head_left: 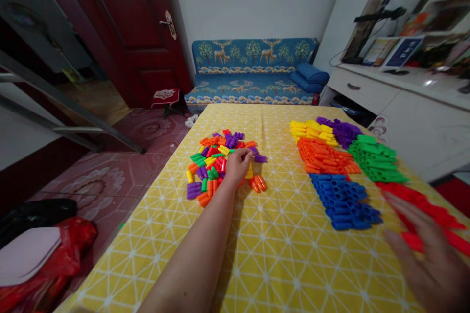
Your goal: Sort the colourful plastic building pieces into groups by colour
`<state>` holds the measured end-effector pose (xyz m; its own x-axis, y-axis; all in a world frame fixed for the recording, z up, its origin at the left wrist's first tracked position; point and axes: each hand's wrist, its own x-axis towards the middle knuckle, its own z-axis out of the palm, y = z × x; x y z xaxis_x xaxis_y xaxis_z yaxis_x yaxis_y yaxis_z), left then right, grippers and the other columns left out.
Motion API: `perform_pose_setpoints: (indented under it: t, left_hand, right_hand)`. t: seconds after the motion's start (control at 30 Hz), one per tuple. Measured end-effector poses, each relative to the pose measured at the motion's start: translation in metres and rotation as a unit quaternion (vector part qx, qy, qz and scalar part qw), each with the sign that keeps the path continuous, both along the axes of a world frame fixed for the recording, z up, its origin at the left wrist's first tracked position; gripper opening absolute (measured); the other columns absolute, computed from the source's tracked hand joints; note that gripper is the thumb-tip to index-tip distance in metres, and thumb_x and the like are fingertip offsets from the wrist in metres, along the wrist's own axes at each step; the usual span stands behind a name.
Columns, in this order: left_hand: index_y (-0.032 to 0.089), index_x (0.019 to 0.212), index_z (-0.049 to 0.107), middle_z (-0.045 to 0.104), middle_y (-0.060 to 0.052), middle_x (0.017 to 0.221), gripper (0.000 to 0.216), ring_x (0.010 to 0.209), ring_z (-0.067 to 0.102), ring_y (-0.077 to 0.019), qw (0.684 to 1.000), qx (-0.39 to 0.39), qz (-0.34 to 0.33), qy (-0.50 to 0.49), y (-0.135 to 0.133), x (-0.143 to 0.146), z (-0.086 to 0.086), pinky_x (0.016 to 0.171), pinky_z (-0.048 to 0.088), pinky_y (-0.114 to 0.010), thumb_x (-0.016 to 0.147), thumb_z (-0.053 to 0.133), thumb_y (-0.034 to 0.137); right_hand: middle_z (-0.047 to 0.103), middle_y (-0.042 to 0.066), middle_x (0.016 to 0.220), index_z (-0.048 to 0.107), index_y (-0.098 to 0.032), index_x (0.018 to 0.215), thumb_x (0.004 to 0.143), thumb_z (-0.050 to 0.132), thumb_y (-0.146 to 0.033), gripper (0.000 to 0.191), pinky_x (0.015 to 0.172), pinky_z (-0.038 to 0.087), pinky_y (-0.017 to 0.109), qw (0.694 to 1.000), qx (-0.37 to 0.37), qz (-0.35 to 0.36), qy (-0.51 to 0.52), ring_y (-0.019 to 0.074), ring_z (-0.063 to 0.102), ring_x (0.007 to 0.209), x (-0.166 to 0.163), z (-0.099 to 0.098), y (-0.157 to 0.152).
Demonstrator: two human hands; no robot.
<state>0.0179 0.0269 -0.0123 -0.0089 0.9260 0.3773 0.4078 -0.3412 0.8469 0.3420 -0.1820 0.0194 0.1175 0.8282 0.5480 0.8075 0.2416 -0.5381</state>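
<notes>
Left grip (240, 162) curls over the right side of a mixed heap of short, multicoloured plastic tubes (213, 161), towards the desk's (271, 259) left edge; whether it pinches one, I can't tell. Shiny orange joined tubes (258, 184) lie just nearside. Blurred, spread right grip (428, 254) is nearest bright red plastic pieces (433, 210) by the right edge, beside hollow-ended blue tubes (341, 200).

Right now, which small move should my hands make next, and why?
Perhaps the left hand should lift one piece from the mixed pile: it is right at that pile, though any grip is hidden, while the blurred right hand is near the grouped red pieces.
</notes>
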Motion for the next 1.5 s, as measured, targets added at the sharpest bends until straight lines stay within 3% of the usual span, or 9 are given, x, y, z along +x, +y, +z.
perform_pose_setpoints:
  t: [0.13, 0.23, 0.37, 0.63, 0.83, 0.93, 1.13, 1.33, 1.5]
  left_hand:
    - [0.015, 0.083, 0.070, 0.066, -0.001, 0.072, 0.020, 0.065, 0.057, -0.0131, 1.000, 0.007, -0.005, 0.007, -0.001, -0.001, 0.000, 0.061, 0.042, -0.023, 0.086, 0.056, 0.029]
    - [0.015, 0.083, 0.070, 0.067, -0.001, 0.074, 0.020, 0.066, 0.058, -0.0135, 1.000, 0.017, -0.008, 0.001, -0.002, -0.001, 0.000, 0.063, 0.043, -0.023, 0.087, 0.055, 0.029]
    - [0.016, 0.084, 0.070, 0.069, -0.002, 0.078, 0.020, 0.072, 0.061, -0.0145, 1.000, 0.025, -0.009, -0.003, -0.003, -0.001, 0.000, 0.067, 0.044, -0.024, 0.087, 0.055, 0.028]
    - [0.016, 0.083, 0.071, 0.069, -0.002, 0.076, 0.019, 0.069, 0.060, -0.0143, 1.000, 0.014, -0.006, 0.004, -0.003, 0.000, 0.003, 0.066, 0.044, -0.024, 0.086, 0.056, 0.026]
    - [0.016, 0.082, 0.071, 0.067, -0.001, 0.073, 0.019, 0.070, 0.060, -0.0143, 1.000, 0.016, -0.013, 0.000, -0.002, 0.000, 0.002, 0.068, 0.045, -0.024, 0.086, 0.056, 0.026]
    - [0.016, 0.081, 0.070, 0.067, -0.001, 0.073, 0.019, 0.069, 0.060, -0.0143, 1.000, 0.014, -0.008, 0.001, -0.002, 0.000, 0.002, 0.067, 0.044, -0.024, 0.086, 0.056, 0.027]
    - [0.016, 0.083, 0.070, 0.068, -0.001, 0.074, 0.021, 0.066, 0.058, -0.0135, 1.000, 0.015, -0.012, 0.007, -0.002, -0.001, 0.001, 0.063, 0.043, -0.023, 0.087, 0.055, 0.030]
    - [0.016, 0.084, 0.071, 0.070, -0.002, 0.077, 0.021, 0.070, 0.060, -0.0145, 1.000, -0.003, -0.004, 0.014, -0.002, -0.001, 0.004, 0.063, 0.042, -0.023, 0.087, 0.056, 0.030]
    - [0.016, 0.084, 0.072, 0.069, -0.001, 0.073, 0.021, 0.066, 0.059, -0.0140, 1.000, -0.009, 0.003, 0.020, -0.002, 0.000, 0.005, 0.061, 0.040, -0.023, 0.087, 0.057, 0.030]
  right_hand:
    - [0.056, 0.007, 0.133, 0.047, -0.030, 0.136, 0.089, 0.057, -0.039, 0.049, 0.094, 0.051, 0.046, 0.979, -0.081, 0.168, -0.076, 0.0277, 0.058, 0.117, -0.119, -0.002, 0.060]
    - [0.055, 0.014, 0.131, 0.046, -0.019, 0.137, 0.083, 0.065, -0.033, 0.059, 0.093, 0.050, 0.043, 0.972, -0.143, 0.121, -0.139, 0.0298, 0.058, 0.115, -0.186, -0.006, 0.101]
    - [0.059, 0.014, 0.118, 0.055, -0.018, 0.123, 0.083, 0.063, -0.019, 0.042, 0.088, 0.049, 0.040, 0.970, -0.158, 0.070, -0.172, 0.0282, 0.060, 0.106, -0.214, -0.014, 0.124]
    - [0.059, 0.010, 0.117, 0.050, -0.019, 0.122, 0.079, 0.052, -0.008, 0.044, 0.097, 0.048, 0.040, 0.993, -0.060, 0.101, 0.031, 0.0222, 0.058, 0.111, -0.194, -0.043, 0.132]
    - [0.047, 0.014, 0.136, 0.061, -0.021, 0.120, 0.082, 0.057, -0.012, 0.039, 0.099, 0.043, 0.050, 0.989, -0.058, 0.066, -0.119, 0.0314, 0.044, 0.125, -0.193, -0.027, 0.124]
    - [0.058, 0.013, 0.121, 0.063, -0.028, 0.123, 0.085, 0.061, -0.019, 0.038, 0.088, 0.046, 0.048, 0.980, -0.093, 0.035, -0.172, 0.0311, 0.051, 0.111, -0.190, -0.020, 0.120]
    - [0.064, 0.012, 0.118, 0.056, -0.019, 0.129, 0.088, 0.055, -0.020, 0.041, 0.091, 0.046, 0.042, 0.992, -0.028, 0.077, -0.094, 0.0264, 0.057, 0.108, -0.178, -0.018, 0.124]
    - [0.067, 0.012, 0.114, 0.062, -0.020, 0.122, 0.090, 0.054, -0.033, 0.036, 0.087, 0.048, 0.039, 0.989, 0.108, -0.058, 0.086, 0.0228, 0.062, 0.097, -0.069, 0.023, 0.162]
    - [0.070, 0.016, 0.096, 0.071, -0.017, 0.103, 0.082, 0.061, -0.021, 0.024, 0.076, 0.045, 0.038, 0.987, -0.018, -0.100, 0.125, 0.0207, 0.061, 0.079, 0.029, 0.016, 0.215]
